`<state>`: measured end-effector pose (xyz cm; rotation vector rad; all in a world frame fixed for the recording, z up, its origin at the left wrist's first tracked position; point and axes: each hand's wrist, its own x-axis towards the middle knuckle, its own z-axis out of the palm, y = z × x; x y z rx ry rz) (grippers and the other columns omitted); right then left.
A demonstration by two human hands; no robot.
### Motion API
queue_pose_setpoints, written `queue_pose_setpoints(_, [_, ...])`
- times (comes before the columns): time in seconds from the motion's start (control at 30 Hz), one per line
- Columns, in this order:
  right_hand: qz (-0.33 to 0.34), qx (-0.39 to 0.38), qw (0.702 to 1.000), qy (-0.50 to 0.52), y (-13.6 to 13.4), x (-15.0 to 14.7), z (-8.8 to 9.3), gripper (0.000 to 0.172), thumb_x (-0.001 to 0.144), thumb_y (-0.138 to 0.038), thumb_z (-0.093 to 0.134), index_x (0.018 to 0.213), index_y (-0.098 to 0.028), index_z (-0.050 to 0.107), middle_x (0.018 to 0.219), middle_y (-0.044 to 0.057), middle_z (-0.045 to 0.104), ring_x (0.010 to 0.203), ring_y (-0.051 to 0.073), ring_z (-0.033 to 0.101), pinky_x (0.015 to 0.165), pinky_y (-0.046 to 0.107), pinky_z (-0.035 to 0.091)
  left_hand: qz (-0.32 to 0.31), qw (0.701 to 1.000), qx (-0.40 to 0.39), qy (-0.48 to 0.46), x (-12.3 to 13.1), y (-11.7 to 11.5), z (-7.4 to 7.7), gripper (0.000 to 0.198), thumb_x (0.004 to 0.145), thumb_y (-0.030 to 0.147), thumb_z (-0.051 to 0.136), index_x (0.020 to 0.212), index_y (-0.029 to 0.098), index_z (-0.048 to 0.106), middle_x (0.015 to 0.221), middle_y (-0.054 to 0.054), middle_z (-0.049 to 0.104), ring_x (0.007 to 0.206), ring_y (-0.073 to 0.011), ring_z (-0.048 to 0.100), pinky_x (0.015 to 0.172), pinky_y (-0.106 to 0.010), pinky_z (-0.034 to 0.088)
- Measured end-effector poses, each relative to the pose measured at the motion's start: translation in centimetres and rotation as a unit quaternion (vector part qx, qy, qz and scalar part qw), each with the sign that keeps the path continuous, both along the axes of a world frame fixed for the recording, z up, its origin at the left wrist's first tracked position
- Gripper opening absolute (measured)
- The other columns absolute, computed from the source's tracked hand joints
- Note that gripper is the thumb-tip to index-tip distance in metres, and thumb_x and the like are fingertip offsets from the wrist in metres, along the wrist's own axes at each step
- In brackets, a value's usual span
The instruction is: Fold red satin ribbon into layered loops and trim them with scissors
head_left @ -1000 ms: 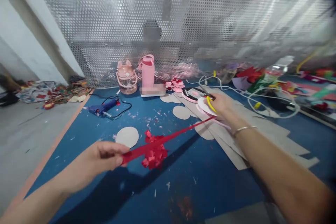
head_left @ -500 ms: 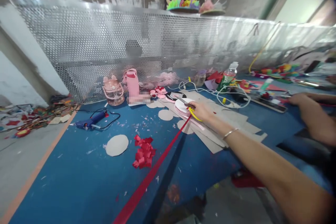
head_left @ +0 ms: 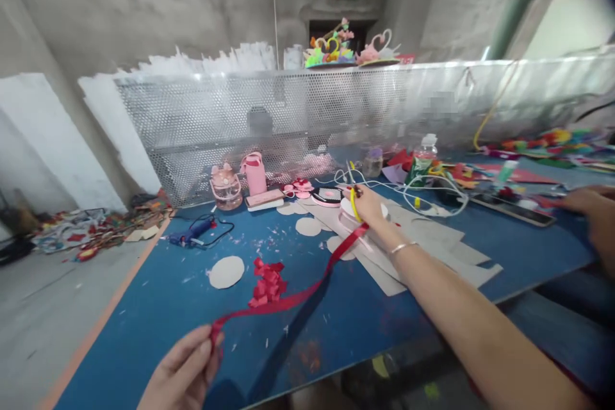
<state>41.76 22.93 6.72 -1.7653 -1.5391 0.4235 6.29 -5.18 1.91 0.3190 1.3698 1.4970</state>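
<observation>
My left hand (head_left: 187, 365), at the bottom left, pinches one end of a red ribbon (head_left: 293, 300). The ribbon runs slackly across the blue table to my right hand (head_left: 369, 206). My right hand is closed around yellow-handled scissors (head_left: 355, 205), their blades pointing up and away. Whether its fingers also grip the ribbon, I cannot tell. Under that hand lie a white round roll (head_left: 383, 210) and flat grey card sheets (head_left: 435, 237). A heap of red folded pieces (head_left: 268, 283) sits just behind the ribbon, with a pale card disc (head_left: 227, 272) to its left.
A blue glue gun (head_left: 192, 234) with its cord lies at the left. A pink-topped bottle (head_left: 225, 187), a pink holder (head_left: 254, 174) and a perforated metal screen (head_left: 216, 122) stand behind. At right are a white cable (head_left: 461, 195), a phone (head_left: 514, 209) and another person's hand (head_left: 590, 205).
My left hand has come into view with the ribbon's end. The ribbon, taut before, now sags. The scissors in my right hand have turned upward. The camera view has tilted up.
</observation>
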Motion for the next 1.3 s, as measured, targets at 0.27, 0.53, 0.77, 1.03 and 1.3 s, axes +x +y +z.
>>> queue_pose_setpoints(0.27, [0.330, -0.094, 0.901, 0.264, -7.2, -13.3, -0.6, 0.047, 0.076, -0.066, 0.061, 0.083, -0.020, 0.053, 0.062, -0.001, 0.063, 0.040, 0.012, 0.054, 0.037, 0.024, 0.043, -0.046, 0.977, 0.187, 0.094, 3.4, 12.2, 3.7, 0.052, 0.053, 0.032, 0.088, 0.100, 0.016, 0.075, 0.077, -0.002, 0.074, 0.066, -0.0091, 0.060, 0.061, -0.019, 0.044])
queue_pose_setpoints(0.53, [0.331, -0.090, 0.853, 0.392, -6.7, -16.6, -0.5, 0.049, 0.060, -0.043, 0.080, 0.088, -0.022, 0.046, 0.060, -0.009, 0.050, 0.040, 0.007, 0.045, 0.038, 0.020, 0.039, -0.199, 0.950, 0.206, 0.124, 4.1, 14.1, 0.1, 0.073, 0.061, 0.037, 0.084, 0.125, 0.011, 0.062, 0.060, 0.003, 0.064, 0.055, -0.0084, 0.051, 0.056, -0.021, 0.038])
queue_pose_setpoints(0.77, [0.339, -0.071, 0.860, 0.374, -4.8, -17.6, -0.4, 0.049, 0.050, -0.025, 0.083, 0.089, -0.020, 0.054, 0.064, -0.009, 0.053, 0.044, 0.007, 0.046, 0.041, 0.020, 0.039, -0.218, 0.939, 0.252, 0.080, 2.6, 14.3, -1.3, 0.076, 0.076, 0.045, 0.073, 0.142, 0.019, 0.045, 0.106, -0.008, 0.072, 0.091, -0.0174, 0.064, 0.084, -0.029, 0.048])
queue_pose_setpoints(1.03, [0.300, -0.095, 0.889, 0.332, -5.2, -18.2, -3.6, 0.042, 0.057, -0.026, 0.075, 0.091, -0.020, 0.050, 0.063, -0.009, 0.053, 0.043, 0.007, 0.046, 0.039, 0.020, 0.038, -0.309, 0.917, 0.216, 0.130, 2.5, 14.5, -2.2, 0.037, 0.073, 0.042, 0.076, 0.098, 0.016, 0.076, 0.093, -0.009, 0.077, 0.085, -0.0197, 0.067, 0.083, -0.030, 0.049])
queue_pose_setpoints(1.3, [0.308, -0.104, 0.907, 0.269, -5.8, -15.0, -2.8, 0.043, 0.073, -0.053, 0.068, 0.094, -0.019, 0.055, 0.059, -0.006, 0.053, 0.041, 0.008, 0.045, 0.037, 0.020, 0.037, -0.339, 0.923, 0.173, 0.061, 2.3, 14.7, -2.6, 0.050, 0.067, 0.033, 0.082, 0.113, 0.016, 0.070, 0.100, -0.011, 0.077, 0.071, -0.0139, 0.067, 0.064, -0.025, 0.050])
